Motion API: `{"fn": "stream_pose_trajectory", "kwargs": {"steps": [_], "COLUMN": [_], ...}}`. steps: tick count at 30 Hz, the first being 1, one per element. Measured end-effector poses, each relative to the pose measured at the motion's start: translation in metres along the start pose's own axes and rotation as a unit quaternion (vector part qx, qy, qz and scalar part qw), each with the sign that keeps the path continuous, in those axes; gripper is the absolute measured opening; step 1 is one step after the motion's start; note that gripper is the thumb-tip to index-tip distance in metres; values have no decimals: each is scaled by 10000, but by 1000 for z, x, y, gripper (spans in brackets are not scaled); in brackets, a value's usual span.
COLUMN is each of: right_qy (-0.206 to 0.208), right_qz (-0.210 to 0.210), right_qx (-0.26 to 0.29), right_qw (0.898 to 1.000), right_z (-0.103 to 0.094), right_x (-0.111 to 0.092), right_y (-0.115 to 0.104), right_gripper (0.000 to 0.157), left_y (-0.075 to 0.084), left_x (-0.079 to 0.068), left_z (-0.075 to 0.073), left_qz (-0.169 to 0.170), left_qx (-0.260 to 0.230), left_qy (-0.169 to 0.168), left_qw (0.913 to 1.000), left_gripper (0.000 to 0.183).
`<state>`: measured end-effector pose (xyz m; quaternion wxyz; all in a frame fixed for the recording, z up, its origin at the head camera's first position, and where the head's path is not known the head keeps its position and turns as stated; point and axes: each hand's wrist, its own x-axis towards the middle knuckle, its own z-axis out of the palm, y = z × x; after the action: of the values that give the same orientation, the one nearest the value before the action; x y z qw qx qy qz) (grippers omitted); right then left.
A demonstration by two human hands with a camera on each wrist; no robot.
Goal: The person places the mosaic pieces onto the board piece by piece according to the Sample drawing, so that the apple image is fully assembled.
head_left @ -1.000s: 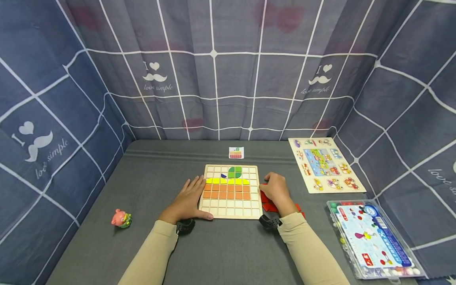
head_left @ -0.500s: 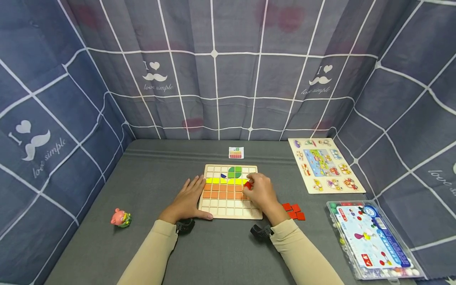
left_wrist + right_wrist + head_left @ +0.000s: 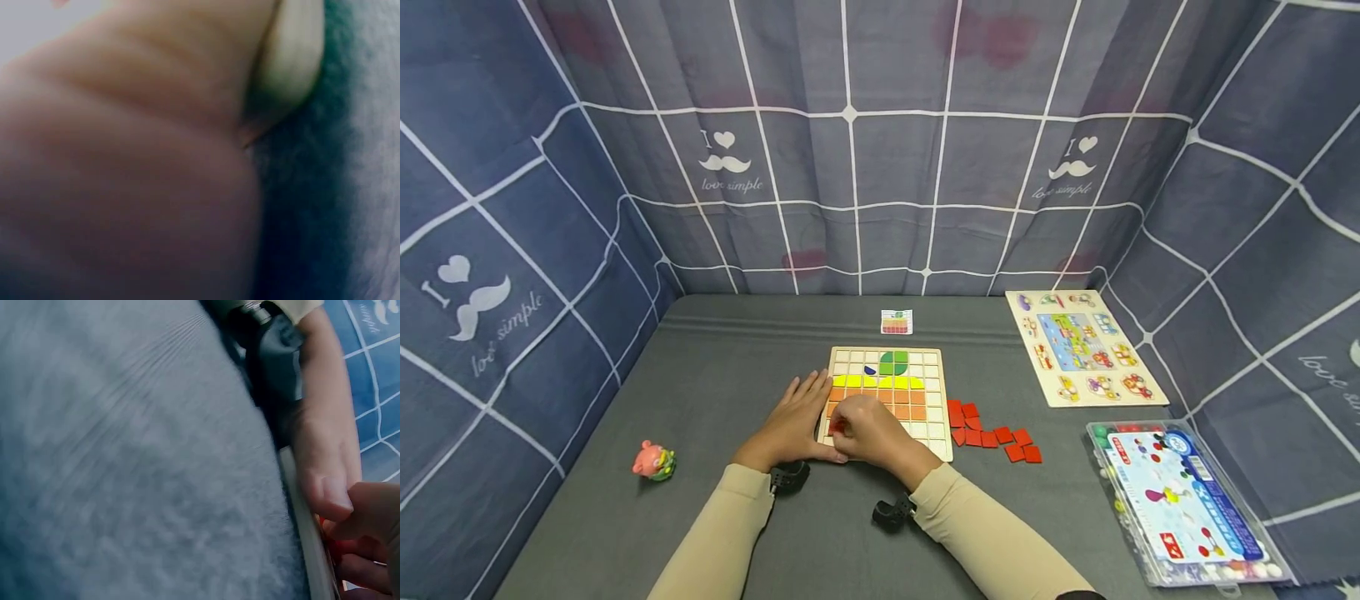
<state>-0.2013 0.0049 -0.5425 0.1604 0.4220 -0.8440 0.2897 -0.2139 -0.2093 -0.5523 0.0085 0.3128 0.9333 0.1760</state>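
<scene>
A wooden grid board lies on the table, with green, yellow and orange tiles and a small dark blue piece in its cells. My left hand rests along the board's left edge, fingers spread. Over the board's lower left cells, my right hand pinches a red tile, mostly hidden by the fingers. In the right wrist view it shows beside the left thumb, close to the board's edge. Several loose red tiles lie right of the board. The left wrist view is blurred by skin.
A small printed card lies behind the board. At the right are a picture puzzle board and a clear plastic case with a printed label. A pink pig figurine stands at the left. Patterned curtains surround the table.
My right hand has gone from the red tiles at the right, across the board with a red tile, to its lower left cells. My left hand has stayed in place.
</scene>
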Motion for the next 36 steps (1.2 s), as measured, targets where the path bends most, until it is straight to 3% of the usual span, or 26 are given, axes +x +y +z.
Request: {"fn": "stream_pose_trajectory", "kwargs": {"steps": [10, 13, 16, 19, 21, 25, 27, 36], "right_qy": [-193, 177, 833, 1380, 1500, 1239, 1016, 439], "right_qz": [119, 294, 647, 1227, 1786, 2918, 3274, 3519], "right_qx": [183, 146, -7, -254, -383, -412, -338, 166], "right_qw": [9996, 9993, 9944, 9825, 9717, 9475, 9388, 9348], "right_z": [-1, -6, -17, -35, -51, -81, -93, -110], "right_x": [0, -10, -24, -39, -51, -76, -86, -102], "right_y": [1, 4, 13, 27, 36, 50, 57, 70], "right_gripper": [8, 6, 5, 6, 10, 19, 23, 19], "left_y": [1, 1, 1, 1, 1, 3, 3, 3], "left_x": [-2, -1, 1, 2, 2, 3, 3, 3], "left_z": [-1, 0, 2, 3, 3, 2, 1, 1], "left_qz": [-9, -18, -98, -205, -259, -252, -250, -258], "left_qx": [-12, 0, 50, 62, 69, 66, 107, 138], "left_qy": [-11, -9, -48, -79, -103, -102, -119, -115], "left_qw": [10000, 10000, 9999, 9997, 9996, 9996, 9996, 9995], "left_gripper": [145, 145, 147, 148, 149, 149, 149, 150]}}
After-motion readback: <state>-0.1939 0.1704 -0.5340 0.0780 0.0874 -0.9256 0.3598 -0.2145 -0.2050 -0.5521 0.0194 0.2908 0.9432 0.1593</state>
